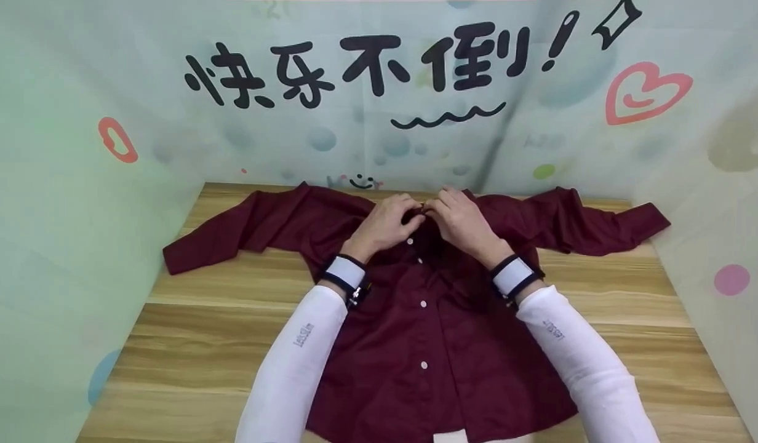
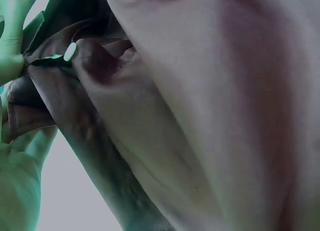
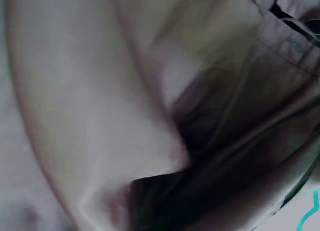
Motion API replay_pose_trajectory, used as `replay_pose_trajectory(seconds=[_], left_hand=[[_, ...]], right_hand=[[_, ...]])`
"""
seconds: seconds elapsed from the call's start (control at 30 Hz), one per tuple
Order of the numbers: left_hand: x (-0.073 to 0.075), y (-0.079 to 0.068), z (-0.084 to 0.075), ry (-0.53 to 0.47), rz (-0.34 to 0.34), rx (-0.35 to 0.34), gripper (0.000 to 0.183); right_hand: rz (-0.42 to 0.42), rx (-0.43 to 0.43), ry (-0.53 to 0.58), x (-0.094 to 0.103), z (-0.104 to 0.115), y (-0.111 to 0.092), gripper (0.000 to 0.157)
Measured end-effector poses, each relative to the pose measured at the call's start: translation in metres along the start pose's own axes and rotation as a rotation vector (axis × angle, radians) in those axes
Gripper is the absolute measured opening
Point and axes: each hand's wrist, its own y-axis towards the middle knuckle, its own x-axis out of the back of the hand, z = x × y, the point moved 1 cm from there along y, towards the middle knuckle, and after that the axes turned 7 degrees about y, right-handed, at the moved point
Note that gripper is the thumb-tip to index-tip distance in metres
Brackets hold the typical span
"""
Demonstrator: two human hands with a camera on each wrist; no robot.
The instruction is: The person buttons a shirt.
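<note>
A maroon long-sleeved button-up shirt [image 1: 379,381] lies front up with both sleeves spread out. My left hand [image 1: 388,224] pinches its cloth near the collar. Close beside it, my right hand [image 1: 464,221] pinches the same area, the fingertips of both hands nearly meeting. White buttons run down the front, one button [image 1: 423,304] below the hands. In the left wrist view, a pale button [image 2: 70,52] shows at the edge of the lifted cloth, near fingers at the left border. Blurred folds of the shirt [image 3: 100,101] fill most of the right wrist view. The exact pinched spot is hidden by fingers.
The shirt lies on a wood-grain table [image 1: 213,351]. Printed cloth walls [image 1: 367,141] enclose the back and both sides, close to the collar and the sleeve ends. A small white piece [image 1: 451,437] shows at the shirt's lower hem.
</note>
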Motion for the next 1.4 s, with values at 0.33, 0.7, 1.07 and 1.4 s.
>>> replay_pose_trajectory(seconds=[0.33,0.7,1.07,1.4], left_hand=[[-0.004,-0.002,0.001,-0.014,-0.026,0.002,0.023],[-0.006,0.001,0.000,-0.038,0.053,0.068,0.023],[-0.016,0.001,-0.003,-0.131,0.003,0.224,0.031],[-0.018,0.004,-0.006,-0.098,0.019,0.230,0.025]], right_hand=[[0.073,-0.181,0.230,0.010,-0.001,0.002,0.013],[0.157,-0.444,0.332,0.012,-0.003,0.004,0.017],[0.204,-0.512,0.313,0.010,-0.002,0.006,0.020],[0.179,-0.533,0.260,0.010,0.003,0.007,0.018]])
